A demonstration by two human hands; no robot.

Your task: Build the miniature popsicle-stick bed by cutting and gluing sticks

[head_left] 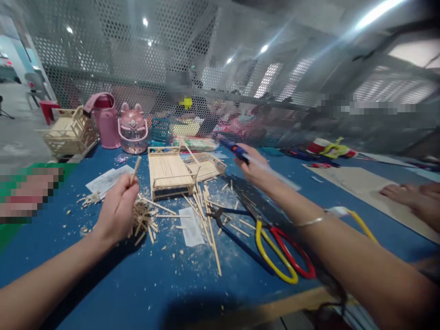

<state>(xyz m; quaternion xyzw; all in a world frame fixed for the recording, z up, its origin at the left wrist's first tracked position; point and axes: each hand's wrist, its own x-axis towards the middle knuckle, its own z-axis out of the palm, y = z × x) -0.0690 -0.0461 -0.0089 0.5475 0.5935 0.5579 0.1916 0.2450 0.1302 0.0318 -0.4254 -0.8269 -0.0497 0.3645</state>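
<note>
blue tabletop (137, 284) below, left hand (118, 206) pinches a stick (137, 167), right hand (254, 168) grips glue gun (235, 150).

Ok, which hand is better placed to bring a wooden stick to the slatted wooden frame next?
Probably the left: the left hand already holds a short wooden stick near the slatted frame, while the right hand is occupied with a blue tool, seemingly a glue gun.

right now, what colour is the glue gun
The glue gun is dark blue with a small orange part, seen in the head view.
</note>
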